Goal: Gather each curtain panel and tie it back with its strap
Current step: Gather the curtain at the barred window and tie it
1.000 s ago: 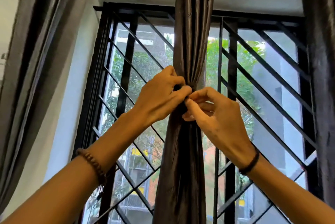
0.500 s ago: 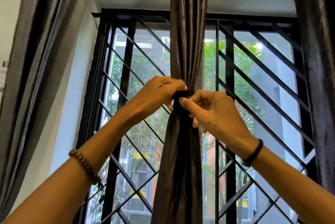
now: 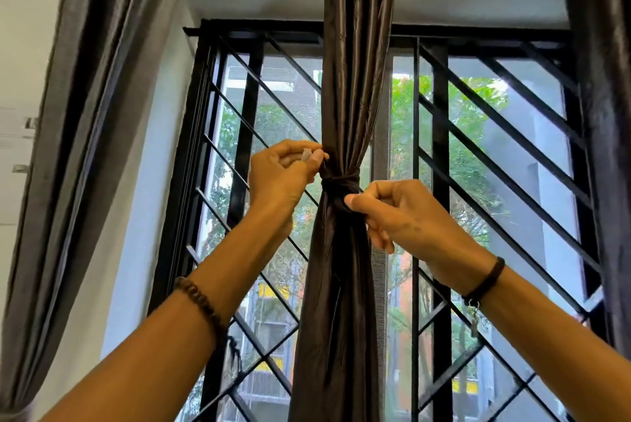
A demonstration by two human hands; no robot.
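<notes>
A dark brown satin curtain panel (image 3: 355, 87) hangs gathered at the middle of the window. A strap of the same dark cloth (image 3: 341, 181) is wound round its waist and knotted at the left. My left hand (image 3: 281, 175) is just left of the knot, fingers curled, pinching a small pale bit at the strap's upper end. My right hand (image 3: 392, 213) is to the lower right, thumb and forefinger pinching the dark strap end where it hangs below the knot.
Behind the panel stands a black window grille (image 3: 440, 155) with diagonal bars. A grey curtain (image 3: 85, 107) hangs along the left wall. Another dark curtain (image 3: 604, 114) hangs at the right edge.
Both hands have drawn apart from the middle of the panel, the left up and left, the right down and right. The strap's knot, hidden before, now shows.
</notes>
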